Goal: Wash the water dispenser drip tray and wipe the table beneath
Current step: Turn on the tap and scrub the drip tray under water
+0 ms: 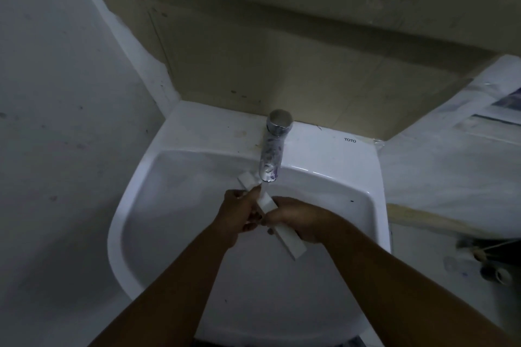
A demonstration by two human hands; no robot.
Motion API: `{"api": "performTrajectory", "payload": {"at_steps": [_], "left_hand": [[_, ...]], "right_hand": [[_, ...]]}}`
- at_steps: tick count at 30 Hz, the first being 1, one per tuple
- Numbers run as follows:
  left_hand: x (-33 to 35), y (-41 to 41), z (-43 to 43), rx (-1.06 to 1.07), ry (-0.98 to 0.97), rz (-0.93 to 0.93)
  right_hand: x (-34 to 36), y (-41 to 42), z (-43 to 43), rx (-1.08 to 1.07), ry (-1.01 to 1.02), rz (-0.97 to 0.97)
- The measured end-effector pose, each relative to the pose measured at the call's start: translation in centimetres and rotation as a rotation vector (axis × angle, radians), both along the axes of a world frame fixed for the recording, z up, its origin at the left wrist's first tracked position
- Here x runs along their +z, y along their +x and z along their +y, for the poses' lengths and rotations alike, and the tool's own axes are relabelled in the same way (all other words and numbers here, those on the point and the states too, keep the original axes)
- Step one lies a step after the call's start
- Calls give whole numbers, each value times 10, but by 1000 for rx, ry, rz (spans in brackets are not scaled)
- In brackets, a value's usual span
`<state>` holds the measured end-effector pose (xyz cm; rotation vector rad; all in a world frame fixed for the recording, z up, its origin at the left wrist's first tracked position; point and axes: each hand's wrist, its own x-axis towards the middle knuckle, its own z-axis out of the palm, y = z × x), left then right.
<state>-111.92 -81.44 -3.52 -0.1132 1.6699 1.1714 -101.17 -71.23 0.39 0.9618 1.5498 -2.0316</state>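
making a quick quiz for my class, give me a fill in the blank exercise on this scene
1. The left hand and the right hand both grip the long white ____.
2. It is held over the basin of the white ____.
3. Its far end sits just under the spout of the chrome ____.
4. The brand printed on the back ledge reads ____.

Missing words: drip tray; sink; faucet; TOTO
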Motion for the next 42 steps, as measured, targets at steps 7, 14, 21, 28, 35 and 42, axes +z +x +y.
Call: {"api": "performTrajectory", "payload": {"at_steps": [7, 14, 21, 28, 35, 42], "left_hand": [[-11, 6, 6, 78, 144, -67], [-8, -14, 8, 288, 75, -118], [-12, -19, 6, 501, 57, -148], [-11, -12, 6, 702, 32, -172], [-10, -29, 0, 661, 80, -199], [-11, -21, -1, 768, 121, -213]], "right_hand": [[2, 0, -19, -118, 267, -122], [8, -5, -11, -88, -140, 31], [3, 15, 8, -90, -371, 43], [-6, -12, 6, -69, 344, -165], [-13, 24, 11, -481, -419, 167], [-17, -8, 2, -801, -137, 7]]}}
